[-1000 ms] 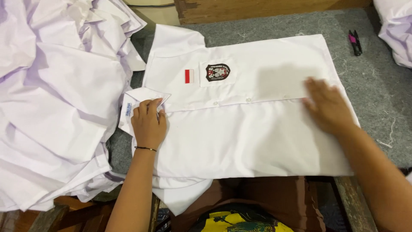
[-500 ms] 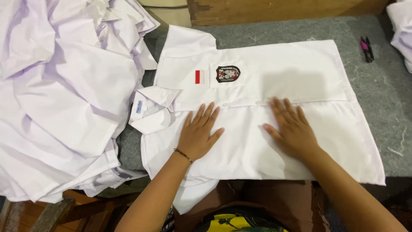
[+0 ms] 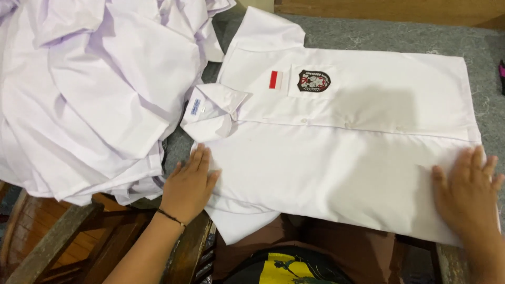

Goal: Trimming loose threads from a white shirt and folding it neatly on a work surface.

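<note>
A white short-sleeved shirt (image 3: 336, 152) lies flat and buttoned on the grey table (image 3: 379, 39), collar to the left. Its chest pocket carries a dark round badge (image 3: 314, 81) beside a small red and white patch (image 3: 275, 79). My left hand (image 3: 188, 184) rests flat, fingers spread, on the shirt's near shoulder edge just below the collar (image 3: 213, 108). My right hand (image 3: 468, 192) presses flat on the hem at the right end. Neither hand grips anything.
A big heap of white shirts (image 3: 89, 89) covers the left side. A dark small tool (image 3: 501, 76) lies at the right edge of the table. A wooden chair frame (image 3: 63, 236) and my lap sit below the table's front edge.
My hands have slid apart across the shirt: the left went to the shoulder edge, the right out to the hem. The view has shifted closer and leftward.
</note>
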